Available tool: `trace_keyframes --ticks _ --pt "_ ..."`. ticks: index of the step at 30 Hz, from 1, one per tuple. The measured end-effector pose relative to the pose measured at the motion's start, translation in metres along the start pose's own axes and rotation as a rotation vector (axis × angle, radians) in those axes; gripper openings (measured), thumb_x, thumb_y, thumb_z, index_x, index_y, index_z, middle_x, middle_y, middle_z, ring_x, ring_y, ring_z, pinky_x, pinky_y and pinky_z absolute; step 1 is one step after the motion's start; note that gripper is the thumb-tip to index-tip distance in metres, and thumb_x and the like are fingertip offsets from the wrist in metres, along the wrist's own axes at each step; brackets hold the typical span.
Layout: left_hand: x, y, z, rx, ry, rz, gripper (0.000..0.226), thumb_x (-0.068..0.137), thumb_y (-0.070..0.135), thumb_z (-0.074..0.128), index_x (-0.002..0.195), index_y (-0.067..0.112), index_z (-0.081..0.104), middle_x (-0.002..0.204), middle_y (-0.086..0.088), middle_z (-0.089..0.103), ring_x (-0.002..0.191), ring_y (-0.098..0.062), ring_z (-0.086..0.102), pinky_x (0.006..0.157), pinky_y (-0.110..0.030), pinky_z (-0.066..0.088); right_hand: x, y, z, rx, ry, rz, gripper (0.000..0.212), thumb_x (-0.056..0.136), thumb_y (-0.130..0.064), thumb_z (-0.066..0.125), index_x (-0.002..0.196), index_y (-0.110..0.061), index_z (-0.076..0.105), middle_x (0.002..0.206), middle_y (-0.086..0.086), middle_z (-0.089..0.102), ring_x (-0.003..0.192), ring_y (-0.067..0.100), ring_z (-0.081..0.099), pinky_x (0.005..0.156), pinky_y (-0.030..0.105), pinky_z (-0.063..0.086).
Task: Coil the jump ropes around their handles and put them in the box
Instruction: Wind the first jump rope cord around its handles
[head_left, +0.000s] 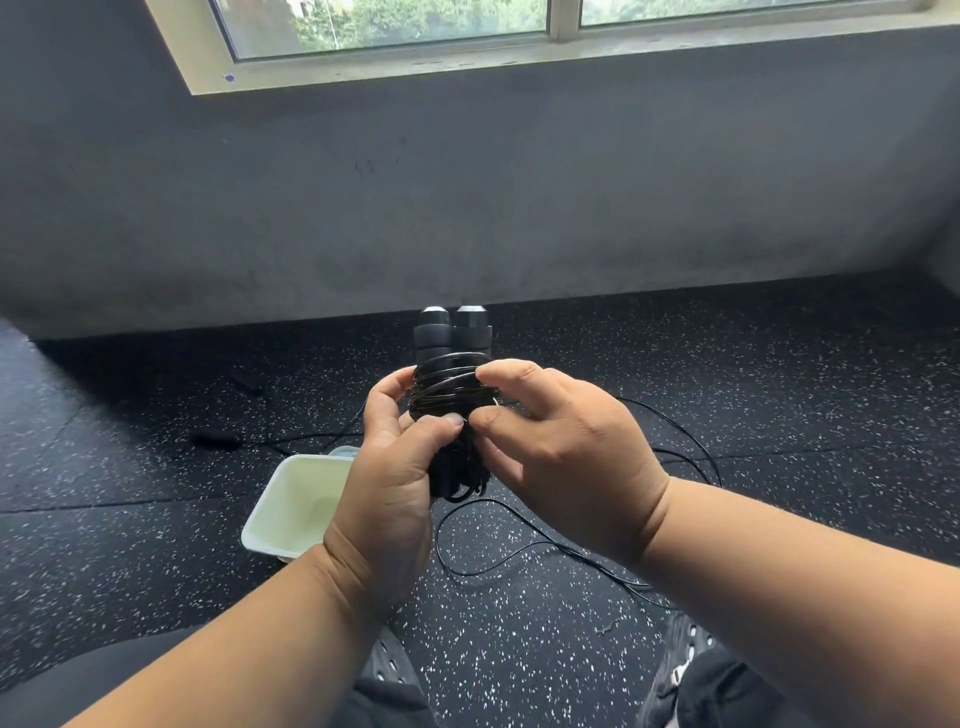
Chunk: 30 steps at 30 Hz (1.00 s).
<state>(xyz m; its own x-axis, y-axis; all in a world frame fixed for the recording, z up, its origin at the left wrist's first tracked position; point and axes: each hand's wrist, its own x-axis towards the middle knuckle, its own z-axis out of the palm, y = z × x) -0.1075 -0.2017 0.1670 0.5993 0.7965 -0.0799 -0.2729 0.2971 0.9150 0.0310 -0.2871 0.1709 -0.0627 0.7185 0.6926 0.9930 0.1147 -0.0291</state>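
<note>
handles (453, 332): 2, black foam, upright | left hand (397, 467) grips them | right hand (558, 436) pinches thin cord (447, 387) (glossy coils) | box (291, 501): 1, white

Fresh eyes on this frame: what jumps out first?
Dead centre, both hands work a pair of black jump rope handles wrapped in thin black cord: the left hand grips the bundle, the right hand pinches the cord. Below left, a pale open box sits on the speckled floor, loose cord trailing beside it.

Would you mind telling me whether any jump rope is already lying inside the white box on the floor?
No, the white box shows only its bare pale inside, while the coiled rope is gripped in both hands above it.
</note>
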Motion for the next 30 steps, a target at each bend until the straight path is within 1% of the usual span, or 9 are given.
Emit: trace_keyframes --ticks 2,4,8,12,17,21,24,27,30 --pt "0.001 -0.001 0.000 0.008 0.016 -0.003 0.057 0.079 0.014 0.062 0.134 0.024 0.053 0.108 -0.009 0.073 0.099 -0.026 0.066 0.092 -0.054 0.049 0.002 0.001 0.001 0.005 0.001 0.013 0.013 0.096 -0.017 0.067 0.085 -0.010 0.071 0.118 0.016 0.067 0.076 0.032 0.061 0.065 0.045 0.053" --pt "0.002 -0.001 0.000 0.011 0.024 -0.004 0.057 0.080 0.014 0.062 0.134 0.024 0.053 0.108 -0.010 0.072 0.100 -0.028 0.064 0.091 -0.054 0.048 0.003 0.000 0.004 0.012 -0.016 0.025 0.015 0.096 -0.016 0.065 0.083 -0.010 0.069 0.115 0.017 0.065 0.075 0.032 0.058 0.065 0.045 0.052" --pt "0.001 -0.002 0.001 0.046 0.003 0.031 0.053 0.082 0.015 0.063 0.132 0.027 0.053 0.107 -0.007 0.075 0.095 -0.024 0.067 0.081 -0.044 0.054 0.007 -0.001 0.002 0.108 -0.059 0.064 0.014 0.094 -0.016 0.056 0.084 -0.009 0.063 0.107 0.016 0.060 0.076 0.031 0.059 0.069 0.044 0.055" --pt "0.001 -0.002 0.001 0.044 -0.026 0.044 0.053 0.083 0.016 0.064 0.133 0.027 0.051 0.108 -0.005 0.075 0.094 -0.019 0.071 0.076 -0.036 0.060 0.012 0.002 -0.011 0.173 -0.076 0.087 0.014 0.092 -0.019 0.058 0.086 -0.008 0.064 0.111 0.012 0.059 0.071 0.023 0.058 0.064 0.037 0.052" --pt "0.002 -0.002 0.000 0.039 -0.080 0.048 0.051 0.083 0.012 0.062 0.130 0.028 0.051 0.108 -0.005 0.073 0.096 -0.019 0.068 0.077 -0.036 0.058 0.014 0.012 -0.019 0.239 -0.125 0.052 0.017 0.096 -0.021 0.055 0.091 -0.009 0.066 0.111 0.011 0.056 0.069 0.024 0.055 0.062 0.040 0.053" --pt "0.002 -0.003 0.000 0.042 -0.094 0.055 0.053 0.080 0.010 0.061 0.128 0.029 0.050 0.105 -0.003 0.072 0.096 -0.019 0.067 0.084 -0.040 0.054 0.011 0.013 -0.020 0.263 -0.148 0.041 0.015 0.096 -0.018 0.056 0.091 -0.008 0.066 0.112 0.011 0.056 0.070 0.024 0.055 0.064 0.038 0.052" --pt "0.004 -0.004 0.000 0.057 -0.098 0.070 0.053 0.078 0.007 0.060 0.125 0.029 0.050 0.101 -0.002 0.072 0.092 -0.016 0.069 0.082 -0.039 0.057 0.012 0.014 -0.020 0.244 -0.165 0.017 0.018 0.096 -0.019 0.053 0.092 -0.008 0.066 0.111 0.011 0.056 0.071 0.024 0.056 0.064 0.039 0.052" --pt "0.007 -0.004 -0.002 0.063 -0.099 0.075 0.054 0.077 0.005 0.058 0.125 0.029 0.050 0.100 -0.002 0.071 0.089 -0.015 0.069 0.078 -0.037 0.057 0.013 0.016 -0.020 0.191 -0.178 -0.024 0.017 0.096 -0.017 0.053 0.090 -0.008 0.066 0.109 0.011 0.057 0.065 0.025 0.056 0.057 0.040 0.051" --pt "0.008 -0.006 -0.003 0.056 -0.124 0.068 0.056 0.076 0.004 0.057 0.125 0.029 0.048 0.099 0.000 0.071 0.090 -0.013 0.068 0.079 -0.033 0.058 0.012 0.019 -0.018 0.140 -0.182 -0.057 0.010 0.094 -0.010 0.060 0.087 -0.008 0.066 0.105 0.014 0.058 0.056 0.027 0.054 0.048 0.040 0.048"
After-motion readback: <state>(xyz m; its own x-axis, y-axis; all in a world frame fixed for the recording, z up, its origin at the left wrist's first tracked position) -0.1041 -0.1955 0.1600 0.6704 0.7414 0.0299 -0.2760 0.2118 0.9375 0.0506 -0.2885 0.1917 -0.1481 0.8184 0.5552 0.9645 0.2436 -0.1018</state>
